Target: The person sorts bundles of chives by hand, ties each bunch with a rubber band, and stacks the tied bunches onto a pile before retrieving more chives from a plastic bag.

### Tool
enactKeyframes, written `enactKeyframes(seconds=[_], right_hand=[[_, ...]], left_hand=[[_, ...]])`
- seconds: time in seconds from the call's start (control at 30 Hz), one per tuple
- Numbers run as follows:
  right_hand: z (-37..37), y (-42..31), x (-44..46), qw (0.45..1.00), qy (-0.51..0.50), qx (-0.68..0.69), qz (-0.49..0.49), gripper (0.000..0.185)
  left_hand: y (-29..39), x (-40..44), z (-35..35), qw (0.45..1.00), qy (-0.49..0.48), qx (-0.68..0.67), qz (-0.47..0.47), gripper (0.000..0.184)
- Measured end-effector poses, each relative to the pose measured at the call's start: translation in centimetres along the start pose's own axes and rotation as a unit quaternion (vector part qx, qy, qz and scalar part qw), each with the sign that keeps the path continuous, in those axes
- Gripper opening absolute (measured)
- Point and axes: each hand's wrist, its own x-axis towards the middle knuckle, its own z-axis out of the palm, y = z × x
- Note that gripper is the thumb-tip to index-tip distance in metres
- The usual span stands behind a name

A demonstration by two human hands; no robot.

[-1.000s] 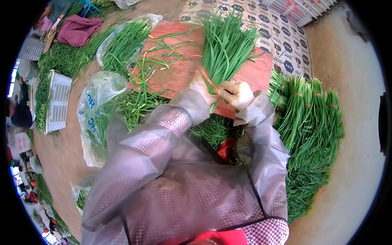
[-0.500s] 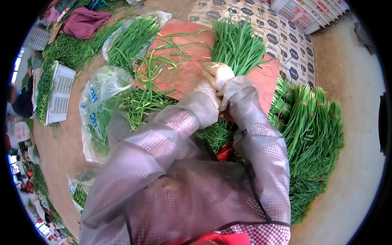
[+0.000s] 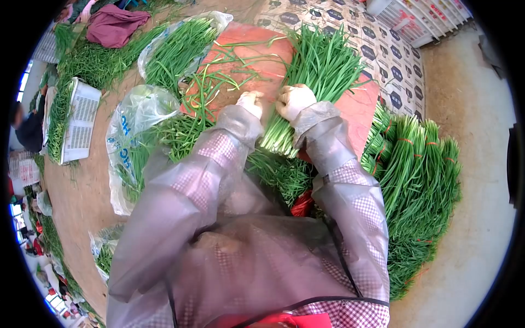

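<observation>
A thick bunch of green stalks (image 3: 325,65) lies slanting over the red board (image 3: 273,41), its pale cut ends toward my body. My right hand (image 3: 295,101), in a pale glove, is closed around the bunch above those ends. To its left, apart from the bunch, my left hand (image 3: 251,102) has its gloved fingers curled together over the board; what they hold, if anything, is too small to tell. Loose stalks (image 3: 210,85) are scattered on the board's left part.
Banded bunches (image 3: 410,158) stand at the right. Plastic bags of stalks (image 3: 128,158) and a white crate (image 3: 81,123) are on the left. Patterned sheeting (image 3: 394,82) and white crates (image 3: 407,22) lie beyond. A person (image 3: 30,128) is at far left.
My hands were together at the bunch and are now apart, the left one moved leftward. The orange band seen between them earlier is hidden now, and the bunch's cut ends show.
</observation>
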Motion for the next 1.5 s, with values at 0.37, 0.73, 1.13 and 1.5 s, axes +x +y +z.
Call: enactKeyframes(seconds=[0.37,0.73,1.13,1.5], right_hand=[[-0.9,-1.0,0.4,0.999,0.019,0.012,0.029,0.014],[-0.9,-1.2,0.7,0.99,-0.087,-0.019,0.107,0.022],[-0.5,-0.7,0.3,0.991,-0.083,-0.037,0.096,0.018],[-1.5,-1.4,1.9,0.977,-0.172,-0.008,0.124,0.021]], left_hand=[[4.3,0.4,-1.4,0.987,-0.065,0.144,-0.015,0.027],[-0.5,0.5,4.3,0.986,0.048,-0.151,-0.044,0.024],[2.5,0.2,1.1,0.85,-0.086,-0.467,-0.229,0.014],[3.7,-0.3,0.9,0.82,-0.073,-0.509,-0.252,0.012]])
